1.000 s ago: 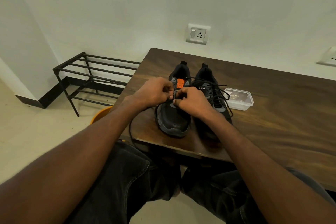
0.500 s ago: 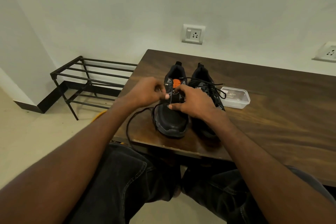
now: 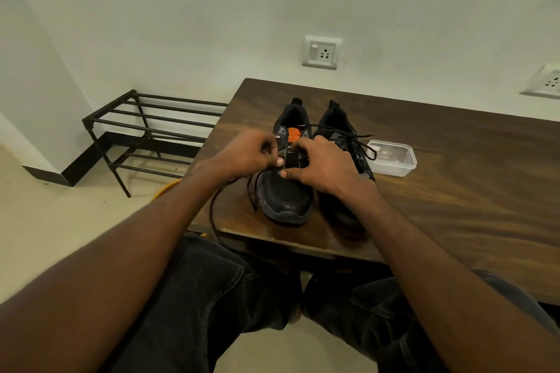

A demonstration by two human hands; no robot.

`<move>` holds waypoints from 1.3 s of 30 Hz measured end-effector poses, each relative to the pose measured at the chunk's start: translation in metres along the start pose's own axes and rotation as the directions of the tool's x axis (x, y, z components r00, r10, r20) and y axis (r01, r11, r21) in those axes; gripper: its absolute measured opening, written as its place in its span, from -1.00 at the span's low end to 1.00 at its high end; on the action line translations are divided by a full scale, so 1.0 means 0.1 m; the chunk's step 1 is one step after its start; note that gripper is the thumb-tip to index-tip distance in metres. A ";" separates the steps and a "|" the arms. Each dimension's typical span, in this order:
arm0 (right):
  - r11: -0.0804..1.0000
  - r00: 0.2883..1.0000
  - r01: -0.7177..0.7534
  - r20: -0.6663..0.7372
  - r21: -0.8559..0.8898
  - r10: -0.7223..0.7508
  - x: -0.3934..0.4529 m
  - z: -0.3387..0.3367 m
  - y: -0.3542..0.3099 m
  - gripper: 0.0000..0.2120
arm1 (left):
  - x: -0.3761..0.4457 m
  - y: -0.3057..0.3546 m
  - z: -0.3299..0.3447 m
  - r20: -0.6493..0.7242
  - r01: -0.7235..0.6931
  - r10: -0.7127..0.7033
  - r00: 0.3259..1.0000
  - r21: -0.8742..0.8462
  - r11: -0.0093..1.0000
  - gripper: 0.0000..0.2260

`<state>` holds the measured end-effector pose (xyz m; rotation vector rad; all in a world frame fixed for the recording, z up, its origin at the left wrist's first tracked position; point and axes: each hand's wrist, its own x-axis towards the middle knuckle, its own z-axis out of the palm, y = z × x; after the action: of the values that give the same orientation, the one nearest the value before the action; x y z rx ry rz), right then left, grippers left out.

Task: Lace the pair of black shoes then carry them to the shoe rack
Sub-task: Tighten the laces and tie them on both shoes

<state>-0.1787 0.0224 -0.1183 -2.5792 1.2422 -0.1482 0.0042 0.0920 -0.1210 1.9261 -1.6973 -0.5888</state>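
One head-worn camera is looking forward and down from above the seated person's lap, facing the wooden table [image 3: 454, 191] and the wall behind it. It is sitting close to the table's near edge, taking in both forearms reaching toward it.

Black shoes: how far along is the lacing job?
Done: the right shoe already carries a lace, ends loose.
In hand: both hands work on the left shoe; the left hand pinches its lace, which trails off the table, and the right hand holds the shoe's upper.
Left: finish lacing, then carry both to the shoe rack, still bare.
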 end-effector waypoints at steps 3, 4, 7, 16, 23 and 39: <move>1.000 1.000 -0.010 0.006 0.005 0.010 0.00 -0.01 0.00 -0.33 | 0.04 0.02 -0.04 -0.124 -0.047 0.029 0.992 -0.144 0.988 -0.88; 1.000 1.000 -0.013 0.012 0.008 0.013 0.00 -0.01 0.00 -0.32 | 0.04 0.07 -0.08 -0.196 -0.075 0.016 0.980 -0.297 0.952 -0.86; 1.000 0.999 -0.017 0.034 0.023 0.016 0.00 -0.03 0.00 -0.32 | 0.03 0.13 -0.25 -0.358 -0.175 -0.143 0.923 -0.719 0.672 -0.81; 1.000 0.999 -0.022 0.025 0.018 0.021 0.01 0.01 -0.02 -0.41 | -0.03 0.05 -0.05 -0.016 0.044 -0.043 0.999 0.016 0.999 -0.91; 1.000 0.999 -0.023 0.032 0.018 0.022 0.01 -0.02 -0.05 -0.61 | 0.03 0.04 -0.06 -0.033 0.116 -0.118 0.992 -0.077 0.990 -0.87; 0.995 0.992 0.056 -0.122 0.085 -0.045 -0.15 0.12 -0.35 -0.72 | 0.03 -0.13 -0.03 -0.026 0.119 -0.117 0.993 0.220 0.968 -0.89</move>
<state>-0.1594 0.0567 -0.1194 -2.5594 1.1823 -0.3649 0.0168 0.0905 -0.1266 2.1939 -1.7102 -0.4443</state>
